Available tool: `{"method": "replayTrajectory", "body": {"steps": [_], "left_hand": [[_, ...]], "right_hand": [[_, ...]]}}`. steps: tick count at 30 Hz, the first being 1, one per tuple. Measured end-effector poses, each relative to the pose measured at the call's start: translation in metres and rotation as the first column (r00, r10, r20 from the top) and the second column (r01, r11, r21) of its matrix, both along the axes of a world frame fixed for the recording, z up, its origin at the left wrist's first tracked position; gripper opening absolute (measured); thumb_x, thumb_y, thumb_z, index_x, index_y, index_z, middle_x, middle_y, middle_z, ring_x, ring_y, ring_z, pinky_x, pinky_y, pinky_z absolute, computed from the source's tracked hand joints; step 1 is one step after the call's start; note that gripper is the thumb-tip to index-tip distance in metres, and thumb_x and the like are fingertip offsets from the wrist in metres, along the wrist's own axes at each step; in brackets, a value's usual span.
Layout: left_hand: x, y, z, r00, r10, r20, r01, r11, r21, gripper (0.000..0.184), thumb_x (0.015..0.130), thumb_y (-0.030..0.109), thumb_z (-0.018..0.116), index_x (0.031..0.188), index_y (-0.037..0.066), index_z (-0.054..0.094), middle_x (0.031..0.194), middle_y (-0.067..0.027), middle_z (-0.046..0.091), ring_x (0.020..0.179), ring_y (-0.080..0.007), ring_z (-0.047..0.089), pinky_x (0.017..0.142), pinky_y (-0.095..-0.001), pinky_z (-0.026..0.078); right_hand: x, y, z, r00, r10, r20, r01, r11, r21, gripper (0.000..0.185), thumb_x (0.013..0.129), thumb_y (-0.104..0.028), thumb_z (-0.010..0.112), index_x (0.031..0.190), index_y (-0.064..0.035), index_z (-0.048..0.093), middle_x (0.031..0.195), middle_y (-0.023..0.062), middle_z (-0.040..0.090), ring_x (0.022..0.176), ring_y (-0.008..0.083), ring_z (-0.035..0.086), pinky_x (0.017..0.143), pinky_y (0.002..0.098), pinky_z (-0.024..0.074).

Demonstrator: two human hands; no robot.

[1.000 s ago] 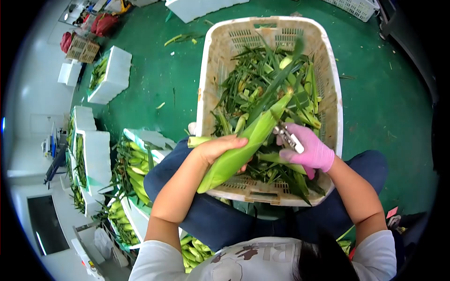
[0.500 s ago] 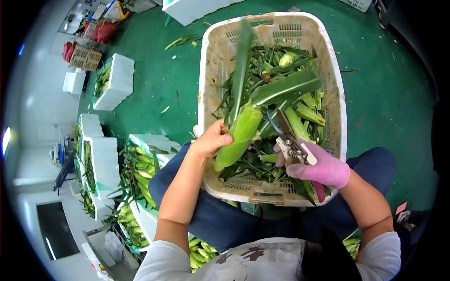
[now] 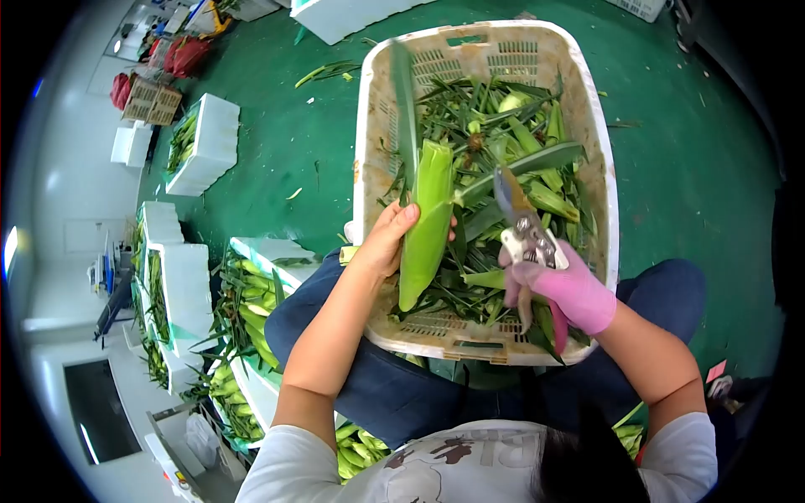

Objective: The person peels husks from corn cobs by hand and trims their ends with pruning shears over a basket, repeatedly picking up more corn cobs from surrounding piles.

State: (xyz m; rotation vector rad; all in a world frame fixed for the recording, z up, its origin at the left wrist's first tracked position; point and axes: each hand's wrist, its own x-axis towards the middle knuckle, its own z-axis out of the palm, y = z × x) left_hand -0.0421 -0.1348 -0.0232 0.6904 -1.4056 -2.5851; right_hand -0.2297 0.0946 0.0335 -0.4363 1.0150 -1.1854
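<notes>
My bare left hand [image 3: 392, 236] is closed around an ear of corn [image 3: 429, 222] in its green husk, held nearly upright over the crate. Long leaves stick out from the ear, one upward and one to the right. My right hand [image 3: 563, 287], in a pink glove, grips a pair of pruning shears [image 3: 530, 235]. Their blades point up and sit just right of the ear, close to the right-hand leaf; whether they touch it I cannot tell. Beneath both hands, the white plastic crate [image 3: 381, 339] holds cut leaves and husk pieces [image 3: 495, 142].
White foam boxes [image 3: 189, 289] of corn stand along the left, with a heap of husked ears [image 3: 251, 310] close to my left leg. More corn [image 3: 360, 453] lies beside me below. Leaf scraps [image 3: 327, 74] are scattered on the green floor [image 3: 277, 142].
The ear has turned more upright in my left hand, its leaves swinging with it. My right hand has shifted slightly, and the shears now point more upward.
</notes>
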Motion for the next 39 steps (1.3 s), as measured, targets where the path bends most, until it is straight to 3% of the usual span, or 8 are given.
{"method": "replayTrajectory", "body": {"steps": [3,8,14,18,25,29,33,39], "left_hand": [[0.001,-0.001,0.002,0.994,0.108,0.025,-0.101,0.976,-0.193,0.068,0.085,0.051,0.075,0.128,0.002,0.054,0.108,-0.0128,0.069,0.095,-0.0224,0.068,0.085,-0.0361,0.056],[-0.007,0.028,0.007,0.973,0.173,0.151,-0.072,0.855,-0.513,0.053,0.082,0.028,0.084,0.121,0.006,0.055,0.104,-0.004,0.066,0.091,-0.0107,0.061,0.086,-0.0284,0.049],[-0.006,0.041,-0.008,0.991,0.041,0.131,-0.022,0.99,-0.143,0.054,0.097,0.046,0.063,0.129,0.003,0.055,0.111,-0.0091,0.068,0.096,-0.017,0.065,0.084,-0.0318,0.054],[-0.014,0.054,-0.005,0.963,0.222,0.152,-0.188,0.96,-0.209,0.048,0.109,0.042,0.034,0.127,0.004,0.056,0.11,-0.008,0.067,0.093,-0.0153,0.064,0.082,-0.0299,0.053],[-0.009,0.049,-0.013,0.944,0.237,0.231,-0.032,0.76,-0.649,0.025,0.104,0.022,0.05,0.112,0.001,0.06,0.095,-0.01,0.065,0.088,-0.0174,0.063,0.079,-0.0311,0.049],[0.001,0.031,0.001,0.896,0.383,0.225,0.223,0.05,-0.973,0.065,0.086,0.025,0.07,0.14,-0.001,0.045,0.134,-0.0224,0.055,0.126,-0.0385,0.052,0.106,-0.0424,0.042],[-0.018,0.067,0.04,0.985,-0.172,0.006,0.17,0.962,-0.214,0.078,0.083,0.016,0.079,0.147,0.002,0.038,0.143,-0.0119,0.048,0.126,-0.0191,0.052,0.106,-0.0386,0.044],[-0.006,0.049,0.031,0.926,0.34,0.165,-0.281,0.911,-0.301,0.046,0.088,0.028,0.076,0.121,0.001,0.058,0.116,-0.0098,0.066,0.107,-0.0207,0.064,0.09,-0.0379,0.054]], "right_hand": [[0.019,0.0,-0.012,0.981,0.106,0.164,-0.118,0.991,0.065,0.046,0.092,-0.02,0.059,0.131,-0.0004,0.047,0.104,0.0079,0.063,0.104,0.0163,0.058,0.094,0.0322,0.0429],[0.04,-0.007,-0.029,1.0,-0.015,-0.021,0.015,1.0,0.012,0.051,0.086,-0.016,0.066,0.13,-0.0009,0.044,0.101,0.0058,0.059,0.092,0.0139,0.057,0.083,0.0284,0.047],[0.024,-0.017,-0.037,0.947,-0.243,-0.212,0.255,0.967,0.029,0.024,0.087,-0.017,0.068,0.104,-0.0016,0.058,0.083,0.0046,0.061,0.063,0.0151,0.06,0.06,0.0284,0.0508],[0.022,-0.029,-0.043,0.851,-0.463,-0.246,0.46,0.885,-0.076,0.043,0.083,-0.01,0.074,0.119,-0.001,0.052,0.098,0.0039,0.064,0.083,0.0113,0.06,0.071,0.0261,0.0514],[0.018,-0.04,-0.042,0.878,-0.369,-0.304,0.351,0.929,-0.116,0.048,0.081,-0.02,0.077,0.118,-0.0028,0.053,0.099,0.0041,0.062,0.082,0.0119,0.059,0.073,0.0267,0.0525],[-0.008,-0.043,0.004,0.853,-0.345,-0.391,0.262,0.932,-0.251,0.054,0.081,-0.02,0.075,0.125,-0.0003,0.053,0.097,0.0044,0.062,0.083,0.0128,0.061,0.075,0.029,0.0546],[0.0,-0.037,0.014,0.758,-0.196,-0.622,0.117,0.979,-0.166,0.058,0.079,-0.023,0.078,0.126,-0.0034,0.052,0.094,0.0043,0.061,0.084,0.0135,0.061,0.08,0.0304,0.052],[0.008,-0.029,0.022,0.711,-0.398,-0.58,0.212,0.907,-0.363,0.05,0.085,-0.02,0.07,0.128,-0.0065,0.049,0.101,0.0026,0.058,0.088,0.0116,0.057,0.081,0.028,0.0488]]}}
